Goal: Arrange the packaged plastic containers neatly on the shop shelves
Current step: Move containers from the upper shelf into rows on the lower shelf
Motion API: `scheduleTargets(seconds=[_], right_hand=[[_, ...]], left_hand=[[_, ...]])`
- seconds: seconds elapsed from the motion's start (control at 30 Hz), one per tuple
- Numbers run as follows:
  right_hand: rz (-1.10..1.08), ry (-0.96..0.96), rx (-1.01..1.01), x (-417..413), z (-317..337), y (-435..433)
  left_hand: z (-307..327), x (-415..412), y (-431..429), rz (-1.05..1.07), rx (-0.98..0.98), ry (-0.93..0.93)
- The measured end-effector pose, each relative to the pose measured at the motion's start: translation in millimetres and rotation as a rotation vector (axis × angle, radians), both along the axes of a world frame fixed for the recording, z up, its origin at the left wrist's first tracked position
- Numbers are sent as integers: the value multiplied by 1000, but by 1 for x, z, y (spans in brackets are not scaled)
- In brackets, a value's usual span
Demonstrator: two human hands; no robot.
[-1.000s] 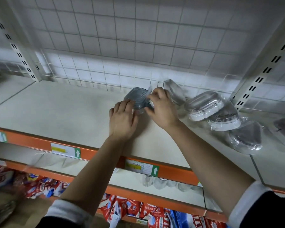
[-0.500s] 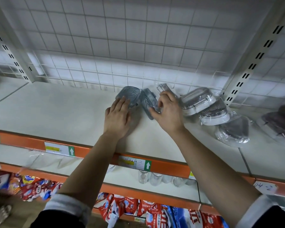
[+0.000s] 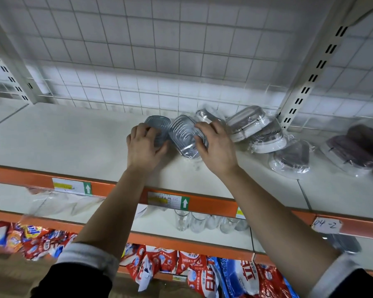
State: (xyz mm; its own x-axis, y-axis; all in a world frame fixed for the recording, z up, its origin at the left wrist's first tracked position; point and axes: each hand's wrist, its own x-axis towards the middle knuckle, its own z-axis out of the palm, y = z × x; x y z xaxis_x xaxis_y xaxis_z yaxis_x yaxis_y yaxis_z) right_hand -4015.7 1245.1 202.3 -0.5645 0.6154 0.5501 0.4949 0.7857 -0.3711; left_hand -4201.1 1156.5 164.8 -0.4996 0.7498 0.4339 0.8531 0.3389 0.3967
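- We see the left hand (image 3: 145, 147) curled over the left ribbed container (image 3: 158, 125), a grey-tinted clear tub standing on edge. The fingers wrap its near rim and the thumb lies along the side nearest the other hand.
- The right hand (image 3: 216, 147) grips the right ribbed container (image 3: 182, 136). Its fingers bend round that tub's right edge, and the ribbed base faces us, tilted.
- The two tubs stand side by side between the hands, touching or almost touching. Both rest on the white shelf (image 3: 63, 136) just ahead of the knuckles.
- Just behind the right hand's fingers a wrapped clear container (image 3: 205, 116) leans. We cannot tell whether the hand touches it.
- Outward from the right hand, two white-lidded containers (image 3: 247, 123) in film wrap lean against each other, and a dark container (image 3: 291, 158) lies just past them.
- Farther out the same way, past the slotted upright (image 3: 310, 76), another dark wrapped pack (image 3: 355, 145) lies on the next shelf board.
- Beyond both hands a wire grid panel (image 3: 159, 61) backs the shelf.
- Beneath the wrists runs the orange shelf edge (image 3: 213, 204), with a price label (image 3: 168, 200) between the forearms.
- Below the forearms, clear drinking glasses (image 3: 192, 220) stand on the lower shelf, and red and blue bags (image 3: 181, 263) hang lower down.
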Motion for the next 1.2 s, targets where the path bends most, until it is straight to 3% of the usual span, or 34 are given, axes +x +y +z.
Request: scheduleTargets(seconds=[0.2, 0.43, 0.67, 0.8, 1.2], right_hand=[[19, -72, 5, 6, -8, -7], [-48, -250, -120, 6, -20, -18], [-22, -74, -136, 33, -22, -29], [-29, -64, -138, 63, -24, -35], [-113, 27, -100, 224, -19, -49]], left_hand=[[3, 3, -3, -26, -44, -52], [6, 2, -9, -40, -17, -28], [18, 12, -28, -36, 142, 53], [25, 38, -34, -37, 151, 112], [21, 197, -46, -113, 234, 151]])
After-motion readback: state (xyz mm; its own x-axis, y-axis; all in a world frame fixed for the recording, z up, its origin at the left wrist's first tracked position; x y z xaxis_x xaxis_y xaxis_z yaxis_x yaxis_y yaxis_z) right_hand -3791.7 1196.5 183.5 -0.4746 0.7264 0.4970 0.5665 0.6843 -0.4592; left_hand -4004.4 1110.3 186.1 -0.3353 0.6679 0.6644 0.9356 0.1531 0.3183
